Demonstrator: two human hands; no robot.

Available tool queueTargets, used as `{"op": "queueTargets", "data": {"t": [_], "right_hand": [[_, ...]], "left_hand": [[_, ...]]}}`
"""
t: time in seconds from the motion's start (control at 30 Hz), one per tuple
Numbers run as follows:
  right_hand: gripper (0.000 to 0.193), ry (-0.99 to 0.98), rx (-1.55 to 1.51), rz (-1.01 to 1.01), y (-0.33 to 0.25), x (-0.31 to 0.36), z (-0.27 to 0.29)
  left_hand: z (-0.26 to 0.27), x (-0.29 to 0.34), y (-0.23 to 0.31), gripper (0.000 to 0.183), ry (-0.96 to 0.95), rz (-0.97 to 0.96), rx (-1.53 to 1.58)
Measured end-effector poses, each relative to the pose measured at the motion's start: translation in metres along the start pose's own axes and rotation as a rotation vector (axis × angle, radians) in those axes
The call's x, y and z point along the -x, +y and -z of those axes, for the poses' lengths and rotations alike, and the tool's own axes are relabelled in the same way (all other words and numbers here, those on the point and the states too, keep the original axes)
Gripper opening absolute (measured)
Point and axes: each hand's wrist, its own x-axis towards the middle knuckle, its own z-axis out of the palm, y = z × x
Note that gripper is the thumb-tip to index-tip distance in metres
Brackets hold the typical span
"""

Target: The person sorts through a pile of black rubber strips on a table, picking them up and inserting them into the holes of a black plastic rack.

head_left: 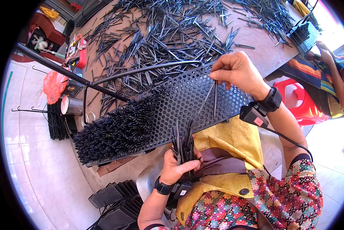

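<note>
My left hand (176,167) grips a bundle of thin black pins (183,143) upright over my lap. My right hand (237,71) pinches two black pins (211,96) with their tips on the bare right part of a black perforated tray (187,103). The tray leans from my lap up to the table edge. Its left half is packed with rows of inserted pins (118,130).
A brown table (262,51) carries a big scatter of loose black pins (168,34). Another person's hand (325,51) works at the far right by a filled tray (304,36) and a red plastic stool (302,101). Stacked trays (114,197) lie on the tiled floor.
</note>
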Motion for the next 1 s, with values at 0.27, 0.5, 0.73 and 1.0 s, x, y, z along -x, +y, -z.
{"op": "queueTargets", "data": {"t": [0.27, 0.5, 0.73, 1.0], "right_hand": [[0.009, -0.116, -0.095, -0.019, -0.003, 0.003, -0.004], [0.008, 0.246, -0.032, 0.251, -0.005, -0.002, -0.022], [0.011, 0.500, 0.476, 0.880, -0.008, -0.026, -0.038], [0.015, 0.209, 0.729, 1.129, -0.009, -0.034, -0.048]], "left_hand": [[-0.010, 0.001, 0.006, 0.067, 0.087, -0.045, 0.091], [-0.009, 0.000, 0.007, 0.069, 0.106, -0.080, 0.102], [-0.007, 0.001, 0.004, 0.069, 0.085, -0.055, 0.086], [-0.005, 0.001, 0.005, 0.069, 0.072, -0.023, 0.086]]}}
